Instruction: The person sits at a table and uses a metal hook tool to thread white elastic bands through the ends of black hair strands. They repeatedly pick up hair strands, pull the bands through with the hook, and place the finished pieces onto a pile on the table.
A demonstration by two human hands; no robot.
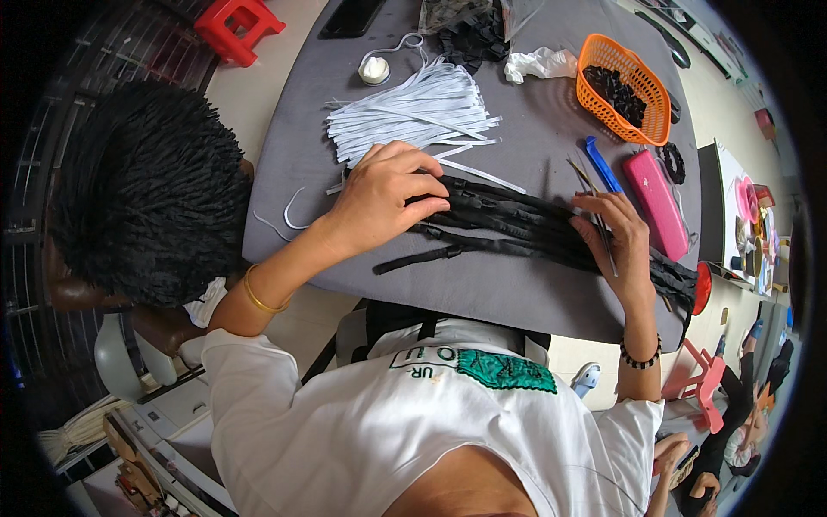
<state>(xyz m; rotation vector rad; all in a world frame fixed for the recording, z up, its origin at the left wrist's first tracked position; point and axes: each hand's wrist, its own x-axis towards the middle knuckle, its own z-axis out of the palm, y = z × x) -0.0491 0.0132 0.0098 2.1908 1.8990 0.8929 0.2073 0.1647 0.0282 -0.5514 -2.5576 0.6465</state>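
Note:
A bundle of long black fabric strips (510,216) lies across the grey-covered table. My left hand (391,194) grips the bundle near its left end between thumb and fingers. My right hand (614,232) rests at the bundle's right part, with slender metal tweezers (602,223) lodged in it; its thumb and fingers are bent around them. One black strip (420,258) sticks out apart from the rest towards me. Just beyond my left hand is a pile of flat white cords (413,116). A blue plastic-handled tool (601,165) lies beyond my right hand.
An orange plastic basket (627,132) holds small black pieces. Near it are a pink case (656,203), crumpled white tissue (539,64) and a black band (673,163). A phone (352,16) and a small round white item (374,70) lie farther back. A large black shaggy mass (152,194) stands left of the table.

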